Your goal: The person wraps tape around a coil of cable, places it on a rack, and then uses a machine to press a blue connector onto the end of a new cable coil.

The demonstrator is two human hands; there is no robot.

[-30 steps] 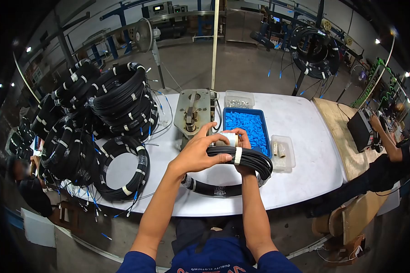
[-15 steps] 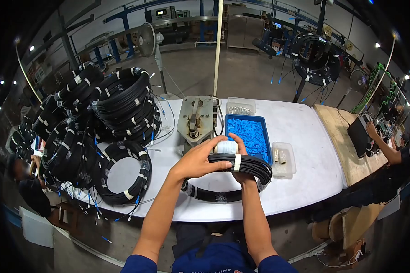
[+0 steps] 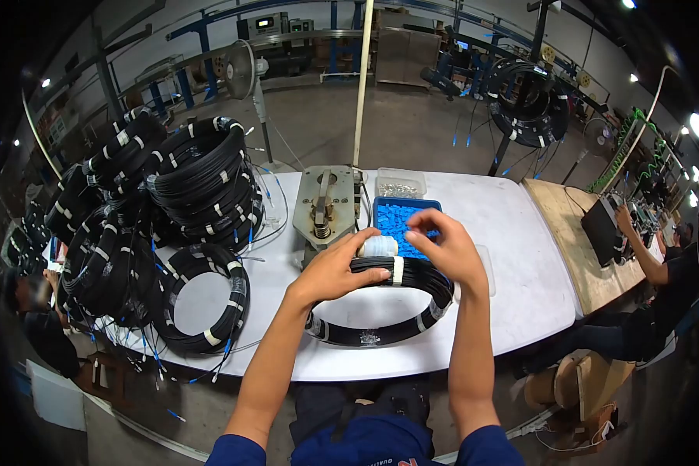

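Observation:
A coil of black cable (image 3: pixel 369 337), bound with white tape bands and clear wrap, lies near the table's front edge with its far side raised. My left hand (image 3: pixel 330 268) is closed on that far side, thumb over the cable beside a white band. A whitish roll (image 3: pixel 379 247) sits just beyond the coil by my left fingertips. To the right, my right hand (image 3: pixel 456 255) is raised off the coil, fingers bent into a pinch in front of the blue bin (image 3: pixel 409 203). Whatever is between those fingertips, if anything, I cannot make out.
Stacked black cable coils (image 3: pixel 202 182) crowd the table's left side, with a single coil (image 3: pixel 202 338) in front. A metal press (image 3: pixel 316 203) stands behind my left hand. A clear tray (image 3: pixel 401 177) is behind the bin. A co-worker's arm (image 3: pixel 645 252) reaches over the right-hand table.
My right hand has let go of the coil and moved up and right into a pinch. My left hand stays on the coil. The view has shifted slightly.

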